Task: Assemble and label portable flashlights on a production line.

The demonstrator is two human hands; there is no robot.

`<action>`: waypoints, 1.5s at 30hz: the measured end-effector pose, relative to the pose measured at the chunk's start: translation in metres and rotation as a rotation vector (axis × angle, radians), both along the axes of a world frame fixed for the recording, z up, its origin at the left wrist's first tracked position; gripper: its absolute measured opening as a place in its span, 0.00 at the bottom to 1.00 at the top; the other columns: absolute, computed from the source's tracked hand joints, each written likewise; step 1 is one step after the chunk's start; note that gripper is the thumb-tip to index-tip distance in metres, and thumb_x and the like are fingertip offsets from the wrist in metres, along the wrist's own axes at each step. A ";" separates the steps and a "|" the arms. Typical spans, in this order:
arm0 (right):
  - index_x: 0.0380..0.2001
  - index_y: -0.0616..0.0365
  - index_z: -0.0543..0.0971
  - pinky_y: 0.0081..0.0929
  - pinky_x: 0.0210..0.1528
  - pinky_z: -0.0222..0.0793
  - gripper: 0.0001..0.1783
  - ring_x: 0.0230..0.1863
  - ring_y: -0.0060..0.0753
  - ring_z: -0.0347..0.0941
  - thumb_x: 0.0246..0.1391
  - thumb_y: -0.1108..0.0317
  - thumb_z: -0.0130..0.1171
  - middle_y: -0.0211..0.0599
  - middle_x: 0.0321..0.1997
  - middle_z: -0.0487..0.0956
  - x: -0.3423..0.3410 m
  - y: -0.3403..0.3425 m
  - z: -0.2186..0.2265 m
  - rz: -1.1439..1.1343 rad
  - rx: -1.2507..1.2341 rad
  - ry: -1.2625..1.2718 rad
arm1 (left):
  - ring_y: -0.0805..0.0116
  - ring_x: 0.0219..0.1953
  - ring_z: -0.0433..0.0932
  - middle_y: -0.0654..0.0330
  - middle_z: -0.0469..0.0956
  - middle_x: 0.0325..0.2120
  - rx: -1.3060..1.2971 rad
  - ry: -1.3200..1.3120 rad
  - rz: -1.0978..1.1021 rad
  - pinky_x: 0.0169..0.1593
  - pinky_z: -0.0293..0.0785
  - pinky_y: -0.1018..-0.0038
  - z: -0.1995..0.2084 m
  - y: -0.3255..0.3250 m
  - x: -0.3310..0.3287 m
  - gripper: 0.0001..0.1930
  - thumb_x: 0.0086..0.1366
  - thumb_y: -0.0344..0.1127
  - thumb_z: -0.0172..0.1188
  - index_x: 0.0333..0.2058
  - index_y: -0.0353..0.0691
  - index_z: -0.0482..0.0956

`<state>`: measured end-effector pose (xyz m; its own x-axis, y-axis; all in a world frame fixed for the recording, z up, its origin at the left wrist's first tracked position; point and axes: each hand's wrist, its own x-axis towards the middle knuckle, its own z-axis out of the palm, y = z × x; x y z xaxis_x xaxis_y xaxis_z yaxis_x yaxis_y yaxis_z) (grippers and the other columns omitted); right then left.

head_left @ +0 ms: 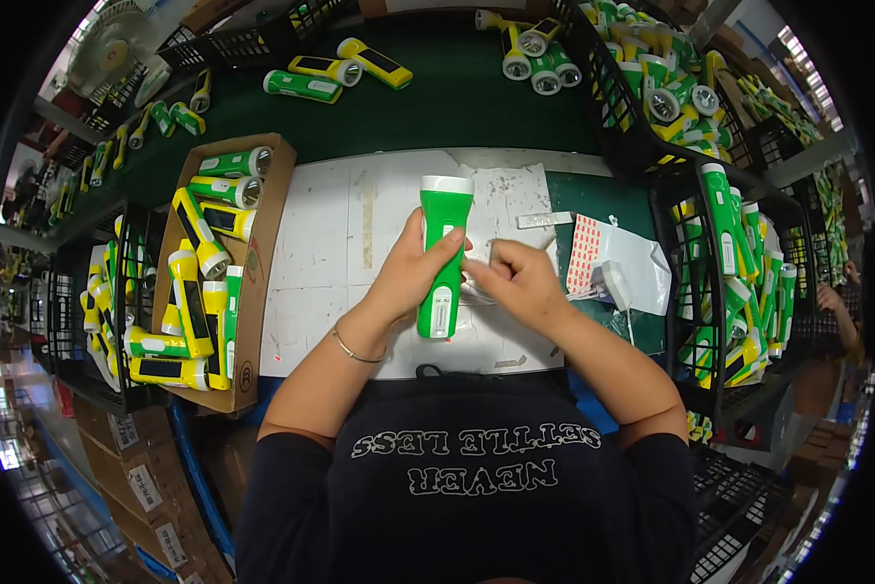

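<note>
My left hand [410, 271] is closed around a green flashlight [441, 263] with a white head. The flashlight stands upright in the picture over the white work surface, head end away from me, its pale switch panel facing up. My right hand [527, 284] is beside the flashlight's right edge, fingers curled and thumb pressed in. Whatever its fingertips pinch, if anything, is hidden. Some thin white cable-like strands show below that hand. A white plug adapter [613, 284] with a cord lies to its right.
A cardboard box [276, 195] of green and yellow flashlights stands left. Black crates [718, 321] filled with more flashlights flank the right side. A sheet of red stickers [584, 249] lies beside the adapter. Loose flashlights [374, 63] rest on the dark green surface [437, 107] behind.
</note>
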<state>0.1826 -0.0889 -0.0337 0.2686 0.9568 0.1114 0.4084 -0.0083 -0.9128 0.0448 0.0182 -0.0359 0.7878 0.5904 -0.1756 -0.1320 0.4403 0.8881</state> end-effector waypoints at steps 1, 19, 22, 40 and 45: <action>0.11 0.55 0.59 0.19 0.19 0.49 0.23 0.19 0.13 0.50 0.51 0.63 0.60 0.22 0.13 0.58 0.009 0.001 0.002 -0.025 -0.038 0.072 | 0.74 0.32 0.72 0.58 0.72 0.34 0.018 0.052 -0.021 0.36 0.73 0.76 0.005 -0.001 0.000 0.18 0.64 0.39 0.53 0.48 0.39 0.61; 0.52 0.55 0.67 0.09 0.24 0.50 0.33 0.24 0.08 0.56 0.40 0.67 0.68 0.21 0.30 0.69 0.048 0.016 0.035 0.258 -0.277 0.172 | 0.48 0.41 0.74 0.44 0.72 0.41 1.116 0.422 -0.204 0.44 0.71 0.65 0.026 -0.004 -0.020 0.29 0.54 0.34 0.60 0.53 0.35 0.60; 0.53 0.54 0.66 0.09 0.23 0.47 0.36 0.21 0.07 0.52 0.38 0.69 0.68 0.22 0.32 0.70 0.056 0.008 0.035 0.284 -0.209 0.243 | 0.52 0.39 0.75 0.51 0.75 0.37 1.167 0.544 -0.255 0.42 0.72 0.65 0.032 0.011 -0.037 0.20 0.51 0.33 0.60 0.44 0.39 0.69; 0.37 0.55 0.73 0.35 0.30 0.70 0.16 0.31 0.43 0.74 0.46 0.59 0.59 0.38 0.30 0.74 -0.019 0.022 -0.047 0.053 -0.077 -0.503 | 0.59 0.43 0.74 0.47 0.72 0.42 0.531 0.423 -0.245 0.47 0.69 0.70 0.000 0.019 -0.045 0.32 0.52 0.39 0.63 0.52 0.31 0.60; 0.35 0.52 0.73 0.35 0.31 0.71 0.12 0.32 0.42 0.74 0.47 0.62 0.58 0.36 0.40 0.73 -0.009 0.028 -0.046 -0.008 -0.100 -0.423 | 0.64 0.45 0.72 0.50 0.72 0.42 0.484 0.426 -0.077 0.47 0.69 0.73 -0.014 0.020 -0.041 0.32 0.53 0.38 0.64 0.53 0.32 0.59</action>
<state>0.1737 -0.0609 -0.0801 0.2264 0.9666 0.1198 0.7458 -0.0929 -0.6596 0.0037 0.0385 -0.0500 0.7509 0.6258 -0.2109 0.2921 -0.0283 0.9560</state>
